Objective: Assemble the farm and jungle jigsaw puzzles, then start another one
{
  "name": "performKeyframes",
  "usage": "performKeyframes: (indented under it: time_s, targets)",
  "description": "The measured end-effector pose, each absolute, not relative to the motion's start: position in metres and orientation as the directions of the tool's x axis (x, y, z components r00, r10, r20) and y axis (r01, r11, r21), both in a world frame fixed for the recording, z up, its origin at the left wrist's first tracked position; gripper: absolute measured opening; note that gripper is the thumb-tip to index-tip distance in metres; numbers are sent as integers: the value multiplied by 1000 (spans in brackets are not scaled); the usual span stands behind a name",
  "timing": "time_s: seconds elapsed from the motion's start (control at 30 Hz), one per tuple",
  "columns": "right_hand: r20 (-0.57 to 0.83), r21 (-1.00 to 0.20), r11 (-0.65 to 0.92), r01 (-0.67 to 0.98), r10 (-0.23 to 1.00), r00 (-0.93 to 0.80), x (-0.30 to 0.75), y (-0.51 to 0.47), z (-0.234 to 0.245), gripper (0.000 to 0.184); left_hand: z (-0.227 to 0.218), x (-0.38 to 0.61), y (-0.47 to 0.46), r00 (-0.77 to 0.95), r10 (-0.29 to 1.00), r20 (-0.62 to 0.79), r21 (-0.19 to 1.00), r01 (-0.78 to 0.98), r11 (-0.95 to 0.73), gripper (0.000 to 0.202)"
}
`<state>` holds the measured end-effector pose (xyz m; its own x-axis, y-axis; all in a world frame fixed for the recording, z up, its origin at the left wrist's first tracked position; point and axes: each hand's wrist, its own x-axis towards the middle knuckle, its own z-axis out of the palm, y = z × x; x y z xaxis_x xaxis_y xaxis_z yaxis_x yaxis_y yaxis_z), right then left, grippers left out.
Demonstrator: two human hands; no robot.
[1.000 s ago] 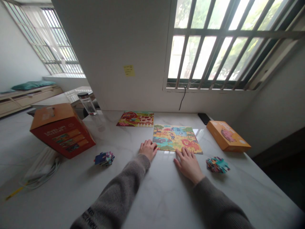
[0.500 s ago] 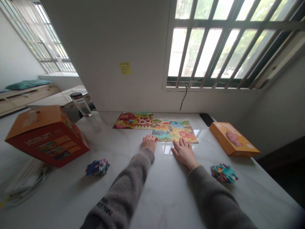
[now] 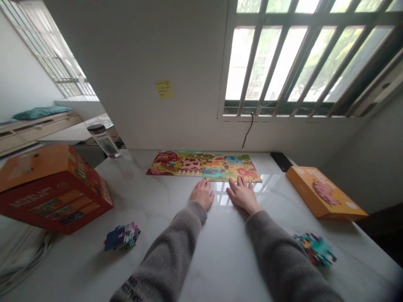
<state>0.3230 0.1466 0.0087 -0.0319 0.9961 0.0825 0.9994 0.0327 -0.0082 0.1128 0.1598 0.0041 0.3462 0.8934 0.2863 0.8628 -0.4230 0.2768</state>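
Jigsaw puzzles (image 3: 203,164) lie end to end, crosswise, just ahead of the open left hand (image 3: 203,195) and right hand (image 3: 242,195), apart, flat on the table (image 3: 220,260).

- Wild-animal jigsaw puzzle (image 3: 231,167): assembled, laid flat, lion and elephant-like figures seen on yellow, green and blue ground.
- Farm jigsaw puzzle (image 3: 174,163): assembled, laid flat, red barn, cow-patch pattern and white fence shown; right edge butted against the wild-animal puzzle, edges touching.
- Loose piece stack (image 3: 122,236): dark blue and pink pieces piled, set left of both puzzles.
- Loose piece pile (image 3: 315,249): teal and red pieces heaped unevenly, set right of both puzzles, well apart.
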Motion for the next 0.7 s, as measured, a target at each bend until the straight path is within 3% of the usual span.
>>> performKeyframes:
  time_s: [0.23,0.7]
  targets:
    - [95,-27,19,999,995,-16,324,170,4,59,4,112,174,344,897,276,230,883,-409,38]
    - [99,-44,15,999,995,-10,322,176,4,57,3,106,180,278,926,257,250,906,-342,40]
